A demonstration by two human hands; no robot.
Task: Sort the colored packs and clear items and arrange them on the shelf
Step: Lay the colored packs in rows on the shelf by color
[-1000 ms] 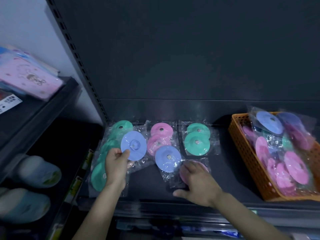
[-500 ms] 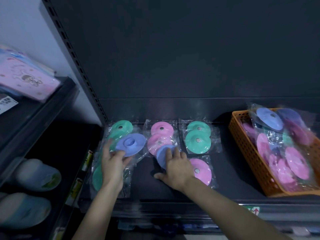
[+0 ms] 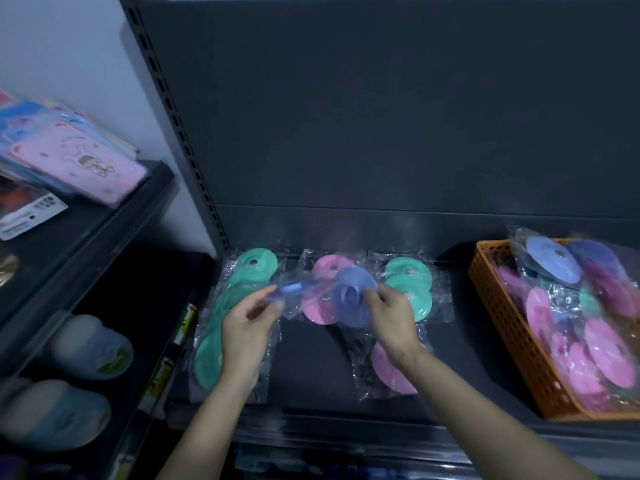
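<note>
The left hand's (image 3: pixel 247 327) thumb and fingertips are pinched on a blue pack (image 3: pixel 291 289). This pack is smeared by motion blur, so its outline cannot be made out. The right hand's (image 3: pixel 391 320) fingers are curled onto the edge of a blue disc (image 3: pixel 351 299) in a clear wrapper, which is held tilted above the dark shelf (image 3: pixel 311 362). Whether the two wrappers touch between the hands cannot be told.

Directly behind the disc a pink pack (image 3: pixel 327 266) is laid flat, its lower part hidden. To the left a column of green packs (image 3: pixel 254 263) is seen, largely covered by the left hand and wrist. To the right a green pair (image 3: pixel 410 271) is partly hidden behind the right fingers. Nearer the shelf's front a second pink pack (image 3: pixel 384 374) is half covered by the right forearm.

At the far right an orange basket (image 3: pixel 491 292) is cut off by the frame edge and is heaped with mixed packs (image 3: pixel 606 348). On a side rack (image 3: pixel 114 216) at the left, pink printed packets (image 3: pixel 79 161) are stacked. Below them, pale rounded items (image 3: pixel 90 348) are too blurred to identify.
</note>
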